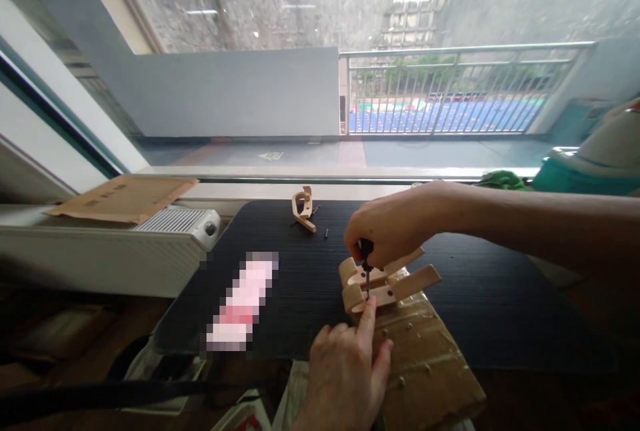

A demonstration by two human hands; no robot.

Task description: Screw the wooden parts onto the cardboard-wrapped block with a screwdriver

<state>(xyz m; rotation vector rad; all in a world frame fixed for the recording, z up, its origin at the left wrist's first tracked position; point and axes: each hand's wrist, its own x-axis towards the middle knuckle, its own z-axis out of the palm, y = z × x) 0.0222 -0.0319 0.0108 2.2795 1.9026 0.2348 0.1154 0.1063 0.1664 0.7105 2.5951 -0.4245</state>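
Observation:
My right hand (393,228) is closed around the dark handle of a screwdriver (368,274). Its shaft points down at a pale wooden hook (383,296) with dark holes and a curved end. My left hand (347,364) has its index finger stretched out, the tip touching that hook right beside the screwdriver's tip; the thumb stands apart. Behind it lies a second wooden hook (361,273), partly hidden by my right hand. Both hooks rest on a cardboard box (430,364) covered in clear tape, with several small screws or bumps on top.
Farther back on the dark table (295,291) lies another wooden hook (303,208), a loose screw (327,233) near it. A pixelated pink item (243,301) lies left. Beyond are a radiator (175,221) with a brown envelope (125,196), and a window with a railing outside.

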